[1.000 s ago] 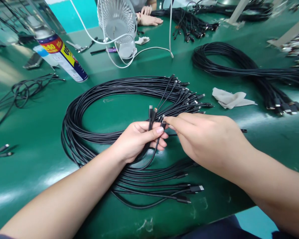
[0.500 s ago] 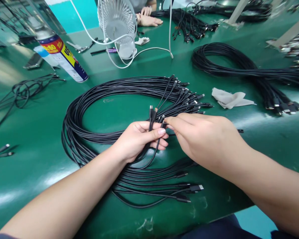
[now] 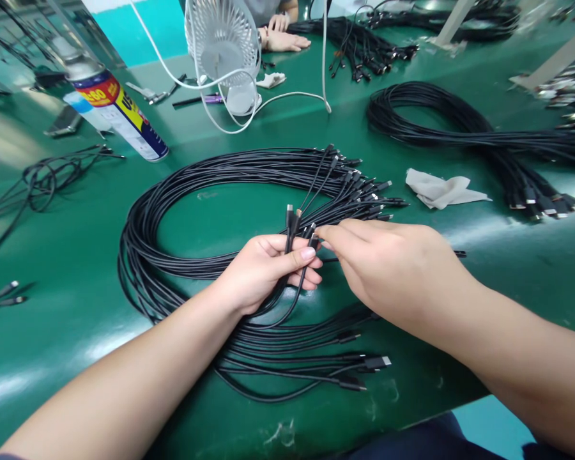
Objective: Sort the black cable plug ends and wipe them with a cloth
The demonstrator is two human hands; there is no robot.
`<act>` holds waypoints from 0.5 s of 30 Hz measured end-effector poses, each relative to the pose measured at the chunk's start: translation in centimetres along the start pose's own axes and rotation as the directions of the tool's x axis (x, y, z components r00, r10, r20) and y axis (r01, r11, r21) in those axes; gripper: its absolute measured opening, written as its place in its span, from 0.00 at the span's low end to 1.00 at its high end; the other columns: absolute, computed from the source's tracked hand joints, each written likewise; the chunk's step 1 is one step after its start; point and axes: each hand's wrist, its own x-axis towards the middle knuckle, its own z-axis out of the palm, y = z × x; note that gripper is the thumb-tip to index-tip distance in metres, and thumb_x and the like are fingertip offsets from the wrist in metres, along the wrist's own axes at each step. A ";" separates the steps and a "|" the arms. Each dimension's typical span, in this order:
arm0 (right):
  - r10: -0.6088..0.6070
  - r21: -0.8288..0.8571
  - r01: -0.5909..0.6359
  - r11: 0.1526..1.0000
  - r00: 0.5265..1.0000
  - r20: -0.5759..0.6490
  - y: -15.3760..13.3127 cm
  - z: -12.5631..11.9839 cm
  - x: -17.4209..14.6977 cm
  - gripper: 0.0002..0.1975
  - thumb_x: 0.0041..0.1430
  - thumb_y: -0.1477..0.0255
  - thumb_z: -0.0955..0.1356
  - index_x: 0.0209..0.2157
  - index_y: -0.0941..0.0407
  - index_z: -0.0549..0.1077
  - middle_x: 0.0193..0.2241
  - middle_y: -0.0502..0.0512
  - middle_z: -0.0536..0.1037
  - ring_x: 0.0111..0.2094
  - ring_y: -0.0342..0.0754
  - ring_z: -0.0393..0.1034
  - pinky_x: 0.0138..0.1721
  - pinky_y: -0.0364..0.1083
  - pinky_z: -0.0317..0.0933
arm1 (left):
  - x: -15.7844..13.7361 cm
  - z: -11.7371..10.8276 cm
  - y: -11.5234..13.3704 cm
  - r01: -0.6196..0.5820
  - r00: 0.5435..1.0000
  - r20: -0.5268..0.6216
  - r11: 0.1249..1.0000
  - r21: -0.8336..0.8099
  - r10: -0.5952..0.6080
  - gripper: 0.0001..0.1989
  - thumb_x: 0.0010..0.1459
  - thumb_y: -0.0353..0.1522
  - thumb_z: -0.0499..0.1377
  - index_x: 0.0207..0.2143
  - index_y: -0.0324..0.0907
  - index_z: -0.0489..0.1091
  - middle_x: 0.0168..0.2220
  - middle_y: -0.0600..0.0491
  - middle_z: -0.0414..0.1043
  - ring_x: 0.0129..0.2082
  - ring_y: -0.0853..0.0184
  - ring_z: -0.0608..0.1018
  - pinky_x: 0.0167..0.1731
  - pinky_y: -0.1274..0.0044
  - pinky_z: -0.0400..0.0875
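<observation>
My left hand (image 3: 273,262) is closed round several black USB cables (image 3: 290,239), and their plugs stick up above the fingers. Its thumb presses one cable whose plug (image 3: 313,237) shows a bare metal tip. Right at that tip are the pinched fingertips of my right hand (image 3: 388,255). Whatever lies between those fingertips is hidden by the hand. Beneath and behind both hands lies a big looped bundle of black cables (image 3: 146,220), with plug ends fanned out at the right. More plug ends (image 3: 376,363) of the bundle lie nearer to me.
On the green table (image 3: 67,255) stands a spray can (image 3: 124,112) at left, with a white fan (image 3: 223,51) behind. A crumpled white cloth (image 3: 445,190) and another cable bundle (image 3: 431,108) lie right. A co-worker's hand (image 3: 287,42) rests at the far side. Loose cables (image 3: 43,182) lie left.
</observation>
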 end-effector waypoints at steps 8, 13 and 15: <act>-0.012 0.006 0.012 1.000 1.000 0.001 -0.1 -0.1 0.1 0.11 0.55 0.81 0.63 0.35 0.60 0.76 0.25 0.52 0.75 0.24 0.47 0.71 0.25 0.44 0.56 | -0.1 0.1 0.0 0.007 1.000 -0.005 1.000 0.024 -0.007 0.11 0.45 0.32 0.71 0.26 0.34 0.74 0.24 0.54 0.76 0.21 0.73 0.78 0.23 0.83 0.74; 0.000 -0.010 0.000 1.000 1.000 0.012 0.0 -0.2 0.0 0.14 0.56 0.81 0.62 0.39 0.61 0.77 0.27 0.53 0.77 0.25 0.47 0.73 0.25 0.44 0.56 | -0.1 0.0 0.0 0.002 1.000 -0.017 1.000 0.029 -0.002 0.12 0.45 0.33 0.71 0.27 0.35 0.74 0.24 0.54 0.76 0.21 0.73 0.78 0.23 0.83 0.74; 0.003 -0.003 -0.003 1.000 1.000 0.026 -0.1 -0.2 0.0 0.15 0.57 0.81 0.61 0.41 0.61 0.76 0.28 0.53 0.78 0.26 0.47 0.73 0.25 0.44 0.57 | -0.1 0.0 0.0 -0.001 1.000 -0.013 1.000 0.026 0.001 0.11 0.45 0.33 0.71 0.27 0.35 0.74 0.24 0.54 0.76 0.21 0.72 0.78 0.23 0.82 0.74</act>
